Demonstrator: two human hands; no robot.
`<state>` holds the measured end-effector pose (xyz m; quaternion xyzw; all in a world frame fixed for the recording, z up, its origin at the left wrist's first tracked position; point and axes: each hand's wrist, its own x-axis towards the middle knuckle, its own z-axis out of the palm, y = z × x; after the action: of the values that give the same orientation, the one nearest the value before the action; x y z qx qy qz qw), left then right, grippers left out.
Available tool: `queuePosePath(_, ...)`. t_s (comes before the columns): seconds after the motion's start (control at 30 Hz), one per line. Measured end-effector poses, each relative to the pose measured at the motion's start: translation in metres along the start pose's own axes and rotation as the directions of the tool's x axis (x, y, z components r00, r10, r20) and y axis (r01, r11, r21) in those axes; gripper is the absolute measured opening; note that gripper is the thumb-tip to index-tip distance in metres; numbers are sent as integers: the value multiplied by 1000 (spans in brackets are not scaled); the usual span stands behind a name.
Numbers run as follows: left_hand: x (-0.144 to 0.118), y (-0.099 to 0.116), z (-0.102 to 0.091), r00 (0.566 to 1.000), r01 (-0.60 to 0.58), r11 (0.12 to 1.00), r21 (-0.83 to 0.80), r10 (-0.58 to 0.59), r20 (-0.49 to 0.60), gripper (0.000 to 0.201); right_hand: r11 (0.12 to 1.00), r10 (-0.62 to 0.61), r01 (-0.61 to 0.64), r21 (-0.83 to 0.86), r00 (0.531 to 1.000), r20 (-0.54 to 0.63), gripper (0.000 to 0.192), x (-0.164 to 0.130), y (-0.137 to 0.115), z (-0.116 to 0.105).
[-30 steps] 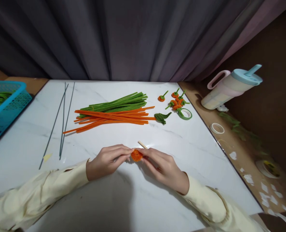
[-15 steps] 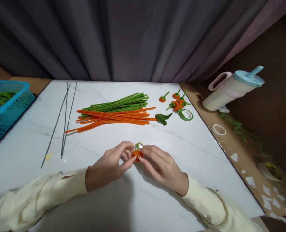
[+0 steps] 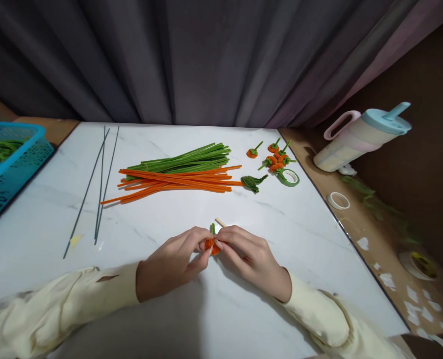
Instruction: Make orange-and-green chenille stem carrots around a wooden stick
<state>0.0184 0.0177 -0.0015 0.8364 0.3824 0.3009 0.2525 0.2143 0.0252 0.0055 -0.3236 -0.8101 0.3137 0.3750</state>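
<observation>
Between my two hands is a small pipe-cleaner pumpkin, orange and fuzzy, with a short green stem pointing away from me. My left hand pinches its left side with thumb and fingers. From the right, my right hand grips it with thumb and fingertips, hiding much of it. A thin pale stick pokes out beyond the right fingers; how it is held I cannot tell. Farther back lie green pipe cleaners and orange pipe cleaners, with curled dark green pieces at their right end.
Several finished pumpkins sit at the back right beside a green tape roll. Dark thin wires lie left. A blue basket stands at the far left. Past the table's right edge are a tumbler, a white ring and paper scraps.
My left fingers have shifted slightly right and closed further over the pumpkin, covering more of its left side. The pumpkin has tilted a little. My right hand stays nearly in place.
</observation>
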Motion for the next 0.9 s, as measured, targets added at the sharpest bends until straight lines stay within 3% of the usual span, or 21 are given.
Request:
queuePosePath(0.17,4,0,3,984,164,957,-240,-176,-30,26,1000,21,-21,17,1000,-21,19,1,0,-3)
queuePosePath(0.3,9,-2,1,926,360,771,-525,-365,99,28,997,77,-75,30,994,-78,17,2,1,-4)
queuePosePath(0.43,11,-10,-1,901,403,599,-692,-394,183,21,969,243,-236,75,964,-106,11,3,3,-4)
queuePosePath(0.5,11,-14,0,919,372,647,-666,-360,163,27,943,320,-304,137,940,-118,10,3,3,-5)
queuePosePath(0.6,12,-17,1,955,291,820,-493,-280,98,43,892,409,-370,259,905,-116,12,4,4,-4)
queuePosePath(0.67,12,-15,1,967,255,881,-399,-237,94,45,870,424,-374,321,900,-102,14,3,5,-2)
queuePosePath(0.9,10,-14,2,981,177,883,-435,-193,7,20,878,357,-316,360,932,-53,18,2,1,-2)
